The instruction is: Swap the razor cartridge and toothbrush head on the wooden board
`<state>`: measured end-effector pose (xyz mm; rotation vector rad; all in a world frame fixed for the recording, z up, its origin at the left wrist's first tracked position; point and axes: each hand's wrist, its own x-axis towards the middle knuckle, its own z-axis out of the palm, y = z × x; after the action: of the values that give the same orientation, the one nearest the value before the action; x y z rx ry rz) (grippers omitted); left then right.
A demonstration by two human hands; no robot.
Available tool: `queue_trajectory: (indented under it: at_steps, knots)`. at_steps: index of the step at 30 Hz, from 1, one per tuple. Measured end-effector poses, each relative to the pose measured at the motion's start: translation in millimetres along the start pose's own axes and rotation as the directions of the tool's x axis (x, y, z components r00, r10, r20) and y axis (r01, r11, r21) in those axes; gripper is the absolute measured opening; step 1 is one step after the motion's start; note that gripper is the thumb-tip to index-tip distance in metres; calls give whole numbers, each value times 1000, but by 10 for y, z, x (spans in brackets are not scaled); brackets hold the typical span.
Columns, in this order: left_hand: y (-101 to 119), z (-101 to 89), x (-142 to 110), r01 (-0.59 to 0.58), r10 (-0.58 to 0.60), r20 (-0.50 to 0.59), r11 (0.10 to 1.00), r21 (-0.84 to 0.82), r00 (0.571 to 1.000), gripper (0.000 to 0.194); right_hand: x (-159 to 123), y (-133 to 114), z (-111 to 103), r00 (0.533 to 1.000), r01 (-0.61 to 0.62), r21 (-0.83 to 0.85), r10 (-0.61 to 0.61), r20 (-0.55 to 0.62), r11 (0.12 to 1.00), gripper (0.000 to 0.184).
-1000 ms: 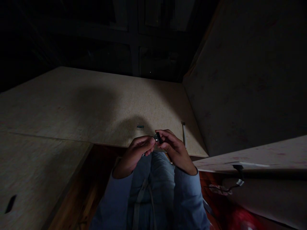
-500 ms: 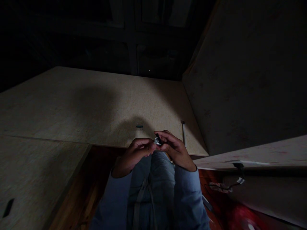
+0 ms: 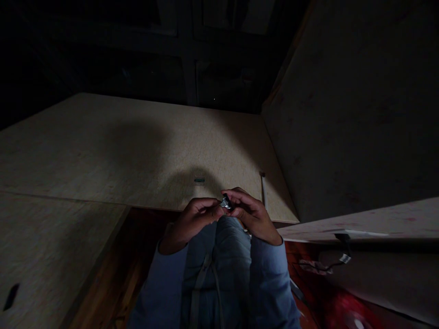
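Observation:
A small silver-and-black object [image 3: 226, 201] is pinched between my two hands, just over the near edge of the tabletop; its kind is too dark and small to make out. My left hand [image 3: 200, 217] grips the silver side with thumb and forefinger. On the black side, my right hand [image 3: 249, 212] closes its thumb and fingers. Beyond the hands, a small flat dark-green piece [image 3: 199, 180] lies on the table in shadow. To the right of my right hand rests a thin white stick [image 3: 264, 189] with a dark tip.
The pale tabletop [image 3: 137, 151] stretches left and away, with a second surface [image 3: 34, 246] at near left bearing a dark slot [image 3: 11, 296]. A patterned wall panel [image 3: 353, 128] rises on the right. Below it, a black cable [image 3: 331, 265] hangs near the reddish floor.
The small object has turned slightly between my fingers, so its silver part shows differently. Both hands stay in nearly the same place.

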<state>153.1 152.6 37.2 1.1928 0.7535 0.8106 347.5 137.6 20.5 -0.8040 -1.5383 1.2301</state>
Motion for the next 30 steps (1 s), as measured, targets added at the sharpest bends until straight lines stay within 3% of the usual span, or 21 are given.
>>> queue_trajectory:
  at_steps: [17, 30]
  knots:
    - [-2, -24, 21, -24, 23, 21, 996, 82, 1000, 36, -26, 41, -28, 999, -37, 11, 37, -13, 999, 41]
    - [-93, -91, 30, -76, 63, 72, 978, 194, 995, 28, 8, 9, -35, 999, 32, -65, -33, -24, 997, 38]
